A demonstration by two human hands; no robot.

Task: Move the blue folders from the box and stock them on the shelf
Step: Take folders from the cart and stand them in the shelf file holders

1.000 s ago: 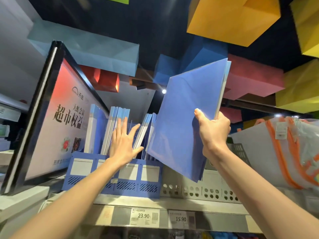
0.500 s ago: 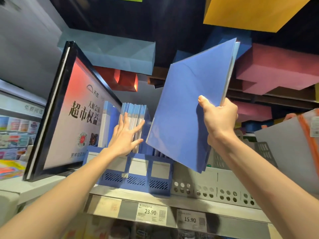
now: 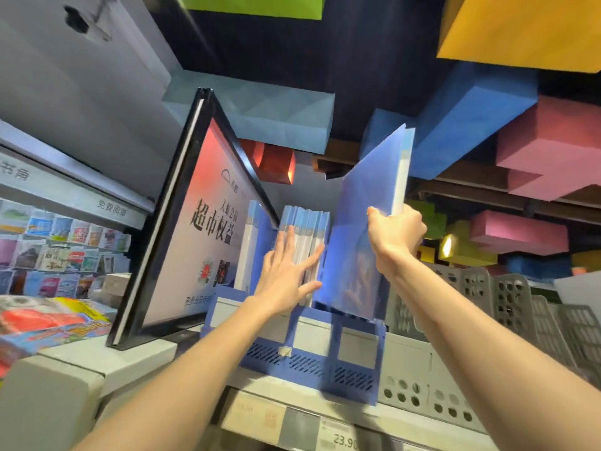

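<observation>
1. One blue folder (image 3: 364,229), upright and leaning a little to the right. Top corner high against the dark ceiling, lower edge down at the right-hand compartment of the blue file rack (image 3: 325,359). Cannot tell whether that edge sits fully inside.
2. Right hand (image 3: 395,236): curled round the folder's right edge about halfway up, thumb on the near face, carrying its weight.
3. Left hand (image 3: 286,278): flat, fingers straight and spread, pressing against the stocked folders (image 3: 305,229). Grasps nothing.
4. Stocked folders: upright and packed together in the middle of the rack, just left of the held folder.
5. White-and-blue binder (image 3: 252,249): upright at the rack's left end, just beside the packed row.
6. Rack itself: standing on the shelf (image 3: 260,385), with slotted vents and pale label panels on its front wall. Touching or nearly touching the grey perforated racks (image 3: 422,385) on its right.
7. Below the shelf edge: price tag (image 3: 344,439) reading 23.9, last digit cut off.
8. Left of the rack: black-framed sign (image 3: 195,229), tilted back, bearing large Chinese characters.
9. Farther left: rows of small cards (image 3: 65,242), with bright magazines (image 3: 48,320) lying nearer.
10. Overhead: big coloured blocks, pink (image 3: 553,148) and yellow (image 3: 520,27) among them.
</observation>
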